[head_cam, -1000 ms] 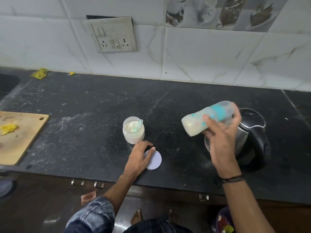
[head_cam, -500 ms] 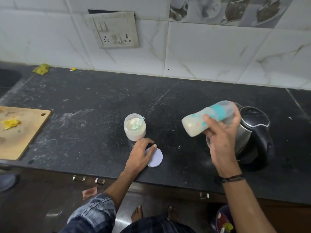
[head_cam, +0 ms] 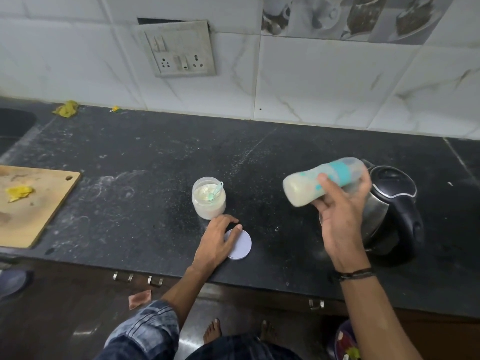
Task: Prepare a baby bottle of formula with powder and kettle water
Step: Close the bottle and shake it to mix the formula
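**Two hands busy, bottle held sideways in mid-air**

Head view (the only one we get): right hand (head_cam: pixel 342 222) has its fingers wrapped round the baby bottle (head_cam: pixel 324 184), which sits almost horizontal in the air in front of the kettle (head_cam: pixel 392 211), teal collar end toward it. Left hand (head_cam: pixel 215 242) lies flat and relaxed on the round pale lid (head_cam: pixel 241 244), just beside the open formula jar (head_cam: pixel 209 198) with its little teal scoop (head_cam: pixel 217 189).

My worry: if that collar isn't screwed tight, a sideways bottle leaks milky mix everywhere. Smooth plastic could also slip, and a careless left hand could tip the uncapped jar.

Bottle is translucent and waisted, jar squat and clear, kettle shiny steel with black plastic top, countertop (head_cam: pixel 130 178) dark speckled stone dusted white.
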A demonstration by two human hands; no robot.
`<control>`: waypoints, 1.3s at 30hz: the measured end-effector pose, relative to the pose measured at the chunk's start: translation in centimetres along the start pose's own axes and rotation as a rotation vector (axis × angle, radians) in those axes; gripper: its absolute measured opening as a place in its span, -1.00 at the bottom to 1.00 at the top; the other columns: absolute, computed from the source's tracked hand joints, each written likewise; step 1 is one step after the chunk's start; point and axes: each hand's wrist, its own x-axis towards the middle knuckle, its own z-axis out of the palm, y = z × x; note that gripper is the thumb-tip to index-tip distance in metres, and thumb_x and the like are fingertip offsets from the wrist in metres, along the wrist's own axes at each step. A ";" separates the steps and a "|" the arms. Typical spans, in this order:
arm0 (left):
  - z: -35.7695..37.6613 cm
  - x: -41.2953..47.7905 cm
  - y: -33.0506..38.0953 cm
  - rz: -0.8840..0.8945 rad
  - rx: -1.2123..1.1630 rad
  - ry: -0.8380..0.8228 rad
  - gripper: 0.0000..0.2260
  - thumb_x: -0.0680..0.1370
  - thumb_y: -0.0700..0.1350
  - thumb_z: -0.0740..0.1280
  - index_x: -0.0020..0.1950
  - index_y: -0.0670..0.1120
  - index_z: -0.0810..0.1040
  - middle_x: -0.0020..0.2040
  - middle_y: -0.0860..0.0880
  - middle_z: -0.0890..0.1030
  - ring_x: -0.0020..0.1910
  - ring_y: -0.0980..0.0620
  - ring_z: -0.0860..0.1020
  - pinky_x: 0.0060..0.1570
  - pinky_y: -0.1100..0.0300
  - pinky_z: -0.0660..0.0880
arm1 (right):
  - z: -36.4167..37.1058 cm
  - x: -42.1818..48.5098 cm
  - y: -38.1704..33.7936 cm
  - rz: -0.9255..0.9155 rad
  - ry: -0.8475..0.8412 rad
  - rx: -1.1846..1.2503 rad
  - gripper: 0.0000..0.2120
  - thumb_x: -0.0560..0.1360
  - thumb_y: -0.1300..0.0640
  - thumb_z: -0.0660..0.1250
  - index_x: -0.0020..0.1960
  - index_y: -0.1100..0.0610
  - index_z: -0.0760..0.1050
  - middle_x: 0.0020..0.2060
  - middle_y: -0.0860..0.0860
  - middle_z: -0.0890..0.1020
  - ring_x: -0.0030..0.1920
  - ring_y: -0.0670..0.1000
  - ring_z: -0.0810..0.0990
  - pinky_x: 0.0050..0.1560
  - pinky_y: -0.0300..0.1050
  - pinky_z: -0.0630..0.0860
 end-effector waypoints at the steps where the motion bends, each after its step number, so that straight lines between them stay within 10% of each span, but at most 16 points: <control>1: 0.0 0.0 0.0 -0.003 0.001 0.003 -0.76 0.66 0.21 0.22 0.16 0.11 0.56 0.14 0.21 0.53 0.20 0.22 0.46 0.20 0.24 0.39 | 0.1 0.2 0.0 -0.004 0.047 0.037 -0.30 0.48 0.26 0.53 0.46 -0.11 0.29 0.24 0.01 0.67 0.28 0.12 0.68 -0.03 0.01 0.70; 5: 0.0 -0.1 -0.2 0.000 0.000 0.002 -0.77 0.66 0.20 0.22 0.15 0.12 0.56 0.14 0.21 0.54 0.20 0.21 0.46 0.21 0.22 0.40 | 0.1 0.0 0.2 0.026 -0.135 -0.158 -0.24 0.45 0.32 0.57 0.46 -0.16 0.31 0.11 0.01 0.74 0.16 0.07 0.73 -0.06 -0.03 0.69; 39: -0.1 -0.1 0.3 -0.027 0.013 -0.018 -0.74 0.67 0.18 0.23 0.19 0.06 0.57 0.18 0.16 0.55 0.22 0.18 0.46 0.25 0.16 0.41 | 1.0 0.1 0.2 0.025 -0.003 -0.034 -0.16 0.36 0.13 0.62 0.51 -0.06 0.26 0.24 0.03 0.65 0.27 0.15 0.68 -0.03 0.02 0.69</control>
